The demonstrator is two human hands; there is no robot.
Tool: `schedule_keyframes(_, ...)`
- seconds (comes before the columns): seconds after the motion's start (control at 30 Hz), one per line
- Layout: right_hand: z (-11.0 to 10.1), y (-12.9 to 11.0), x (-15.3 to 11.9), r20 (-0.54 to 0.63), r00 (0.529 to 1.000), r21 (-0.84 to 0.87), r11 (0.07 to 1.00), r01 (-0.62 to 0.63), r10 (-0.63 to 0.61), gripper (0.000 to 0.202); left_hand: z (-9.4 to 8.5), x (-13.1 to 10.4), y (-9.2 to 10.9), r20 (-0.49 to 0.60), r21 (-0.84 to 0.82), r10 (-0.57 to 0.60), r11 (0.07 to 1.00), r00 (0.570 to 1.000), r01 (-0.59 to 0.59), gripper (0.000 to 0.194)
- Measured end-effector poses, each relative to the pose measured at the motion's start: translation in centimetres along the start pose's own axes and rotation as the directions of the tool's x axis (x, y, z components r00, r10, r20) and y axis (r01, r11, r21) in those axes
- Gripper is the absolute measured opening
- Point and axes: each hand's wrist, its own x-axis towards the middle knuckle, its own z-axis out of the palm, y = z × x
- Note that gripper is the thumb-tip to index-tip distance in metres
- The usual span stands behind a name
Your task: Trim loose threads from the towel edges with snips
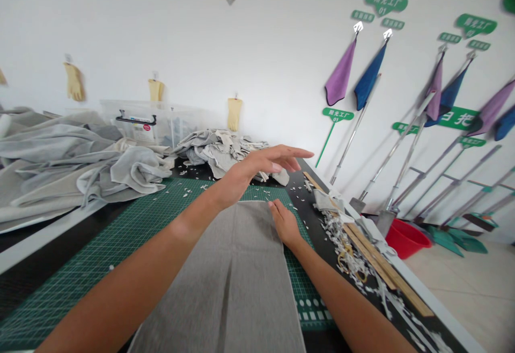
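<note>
A long piece of grey cloth (257,267) lies over a green cutting mat (120,245), with a crease along its middle. My right hand (286,223) is at the cloth's far right corner, its fingers closed on the edge. Above the far end of the cloth, my left hand (261,168) is raised with fingers stretched out and pointing right. It holds nothing and appears apart from the cloth. Both forearms cross over the cloth's sides.
Grey fabric (80,154) is heaped at the left, and cloth scraps (221,149) lie beyond the mat. Clear plastic bins (139,122) stand behind. Wooden strips (374,256) and shredded trimmings (341,240) line the right table edge. A red bucket (406,237) stands on the floor.
</note>
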Motion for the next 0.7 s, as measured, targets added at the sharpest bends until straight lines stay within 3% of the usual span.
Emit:
schedule_keyframes(0.1,-0.1,-0.1,0.0,0.003,1.000,0.007,1.000,0.001,-0.001,0.038,-0.6,0.3,-2.6,-0.008,-0.020,-0.149,0.989,0.989,0.149,0.042)
schedule_keyframes(0.23,-0.1,0.0,0.1,-0.003,1.000,0.031,0.999,0.009,-0.009,0.039,-1.7,-0.4,-9.9,-0.100,0.092,-0.374,0.919,0.922,0.383,0.042)
schedule_keyframes(0.33,0.0,0.0,0.2,0.007,1.000,0.041,0.999,-0.013,0.013,0.041,-2.0,-2.6,-16.0,-0.241,0.293,-0.384,0.847,0.891,0.444,0.039)
schedule_keyframes(0.43,0.0,0.2,0.2,0.018,1.000,0.049,0.999,-0.022,0.021,0.041,-1.8,-5.5,-20.5,-0.315,0.461,-0.385,0.737,0.868,0.494,0.034)
schedule_keyframes(0.6,0.1,0.5,0.4,0.009,1.000,0.058,0.998,-0.027,0.027,0.040,-1.6,-8.4,-23.9,-0.267,0.604,-0.364,0.659,0.892,0.449,0.026)
schedule_keyframes(0.7,0.2,0.7,0.4,0.004,0.999,0.080,0.996,-0.036,0.036,0.041,-1.8,-8.8,-24.7,-0.229,0.600,-0.356,0.681,0.906,0.420,0.024)
